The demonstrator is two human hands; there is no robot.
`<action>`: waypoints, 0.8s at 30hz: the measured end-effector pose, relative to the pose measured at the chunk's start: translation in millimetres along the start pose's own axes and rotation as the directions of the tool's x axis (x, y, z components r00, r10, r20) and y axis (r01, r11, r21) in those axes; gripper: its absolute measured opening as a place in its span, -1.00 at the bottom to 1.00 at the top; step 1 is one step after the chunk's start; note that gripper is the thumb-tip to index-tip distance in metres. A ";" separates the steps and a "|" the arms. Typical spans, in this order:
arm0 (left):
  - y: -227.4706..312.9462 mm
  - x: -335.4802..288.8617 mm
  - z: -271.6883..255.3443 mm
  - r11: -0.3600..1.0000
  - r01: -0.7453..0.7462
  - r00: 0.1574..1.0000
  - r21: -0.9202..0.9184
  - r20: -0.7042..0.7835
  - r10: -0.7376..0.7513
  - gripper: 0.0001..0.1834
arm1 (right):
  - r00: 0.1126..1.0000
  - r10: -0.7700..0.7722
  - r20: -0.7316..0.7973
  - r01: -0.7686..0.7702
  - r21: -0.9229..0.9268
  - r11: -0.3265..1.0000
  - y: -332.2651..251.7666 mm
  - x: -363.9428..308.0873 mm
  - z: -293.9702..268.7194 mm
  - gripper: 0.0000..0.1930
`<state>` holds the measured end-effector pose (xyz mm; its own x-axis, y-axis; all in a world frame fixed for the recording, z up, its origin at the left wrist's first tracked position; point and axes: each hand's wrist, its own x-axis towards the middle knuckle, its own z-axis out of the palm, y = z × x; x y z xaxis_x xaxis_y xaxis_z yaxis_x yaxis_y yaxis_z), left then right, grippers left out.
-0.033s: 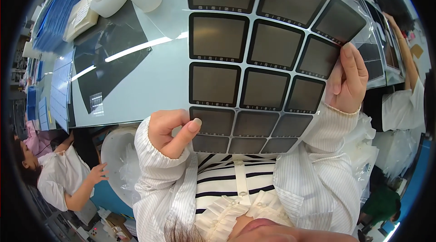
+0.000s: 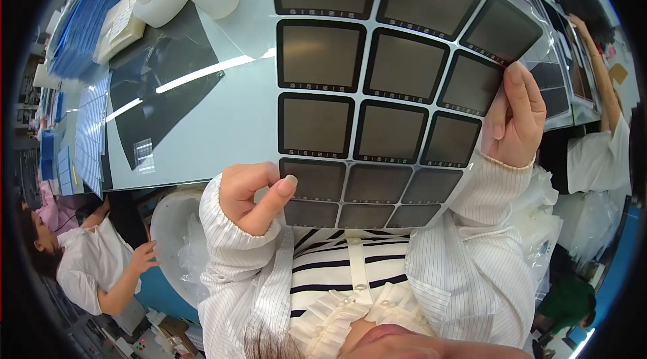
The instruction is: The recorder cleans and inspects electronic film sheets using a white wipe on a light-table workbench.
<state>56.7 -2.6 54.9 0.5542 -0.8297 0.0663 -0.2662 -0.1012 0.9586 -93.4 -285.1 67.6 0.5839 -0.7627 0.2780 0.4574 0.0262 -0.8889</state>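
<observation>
A clear, flexible sheet (image 2: 391,131) hangs in front of me, held up by both hands. Dark grey rectangular panels with black borders and small printed marks are set in rows across it. My left hand (image 2: 253,198) pinches its lower left edge, the thumb lying on the front face. Higher up, my right hand (image 2: 516,120) grips the right edge, with its fingertips at the rim. The sheet bends a little, and its top runs out of view. Its lower end reaches my striped top.
On the glossy table (image 2: 202,136) lie a dark film sheet (image 2: 158,82), a stack of blue sheets (image 2: 84,25) and white rolls (image 2: 162,5). A white bin (image 2: 168,224) with clear plastic stands at its near edge. One co-worker (image 2: 101,261) sits left, another (image 2: 596,157) is at right.
The sheet has shifted very slightly to the left, most at its upper part. Both hands keep their hold in nearly the same places.
</observation>
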 end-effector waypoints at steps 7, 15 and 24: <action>-0.6 -0.6 -1.5 1.000 -0.010 1.000 0.028 -0.022 0.011 -0.67 | 0.997 -0.052 0.060 0.052 -0.003 0.999 -1.4 -1.2 3.0 -0.76; -6.3 -2.6 -9.2 0.997 -0.076 0.996 0.033 -0.050 0.078 -0.66 | 0.999 -0.017 -0.029 0.016 -0.027 1.000 -6.0 -2.1 21.9 -0.80; -5.2 -5.4 -16.6 0.994 -0.095 0.988 0.046 -0.120 0.100 -0.64 | 0.999 -0.048 -0.006 0.048 -0.022 0.999 -6.6 -2.8 36.1 -0.81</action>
<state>68.2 11.5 54.2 0.6153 -0.7639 0.1946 -0.3537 -0.0469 0.9342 -73.8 -259.8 85.9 0.5574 -0.7670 0.3179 0.4695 -0.0245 -0.8826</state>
